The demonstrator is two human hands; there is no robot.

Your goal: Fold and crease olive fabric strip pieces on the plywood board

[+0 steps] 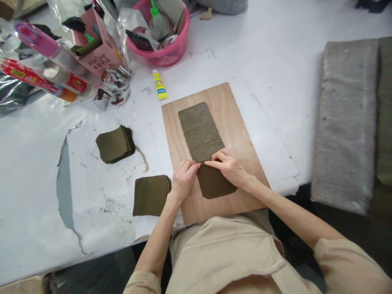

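A long olive fabric piece (202, 130) with a rough, speckled face lies on the wooden board (248, 163). Its near part is a smooth, darker olive panel (216, 183), with a narrow fold or seam where the two faces meet. My left hand (183, 177) pinches the left end of that seam between thumb and finger. Close beside it, my right hand (229, 167) pinches the same seam, its palm over the dark panel. The fingertips nearly touch. Whether the two faces are one piece or two, I cannot tell.
Two stacks of olive pieces, one farther off (112, 145) and one nearer (150, 196), lie left of the board. Beyond it are a yellow glue tube (160, 85), a pink basket (171, 53) and several bottles. Grey padded material (346, 122) is at right.
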